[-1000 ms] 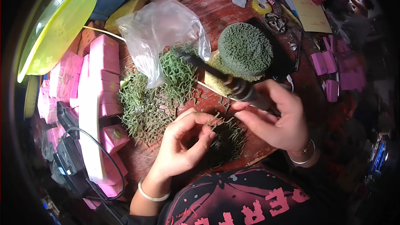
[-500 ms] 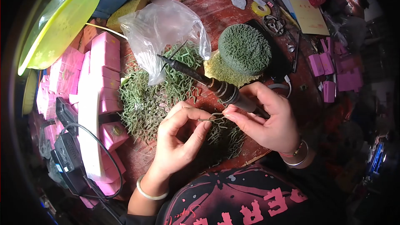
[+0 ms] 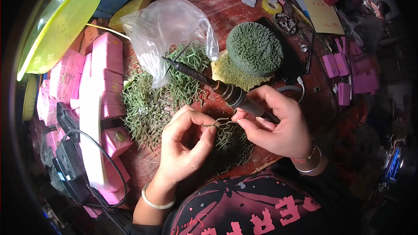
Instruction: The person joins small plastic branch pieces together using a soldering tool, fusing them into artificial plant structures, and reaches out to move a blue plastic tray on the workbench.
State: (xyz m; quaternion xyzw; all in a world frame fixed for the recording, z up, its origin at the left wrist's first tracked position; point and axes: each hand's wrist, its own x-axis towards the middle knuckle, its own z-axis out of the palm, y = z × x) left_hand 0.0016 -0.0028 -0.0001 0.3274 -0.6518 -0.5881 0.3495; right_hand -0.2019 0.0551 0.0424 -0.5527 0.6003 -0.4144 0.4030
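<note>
My left hand pinches a thin, curly green strand between thumb and forefinger. My right hand is close beside it, its fingertips at the strand's other end. Across the right hand's grip lies a dark tool like a soldering iron, its thin tip pointing up and left over a heap. That heap is made of many similar green strands. A smaller pile of strands is under my hands, partly hidden by them. Whether the right fingertips also touch the strand is hard to make out.
A clear plastic bag partly covers the heap. Behind my right hand, a round green sponge-like pad rests on a yellowish one. Pink blocks and a black device with a cable line the left. A yellow-green basin stands upper left.
My left hand has shifted slightly left with the strand. The right fingertips have parted a little from one another; the tool remains in that hand at nearly the same angle.
</note>
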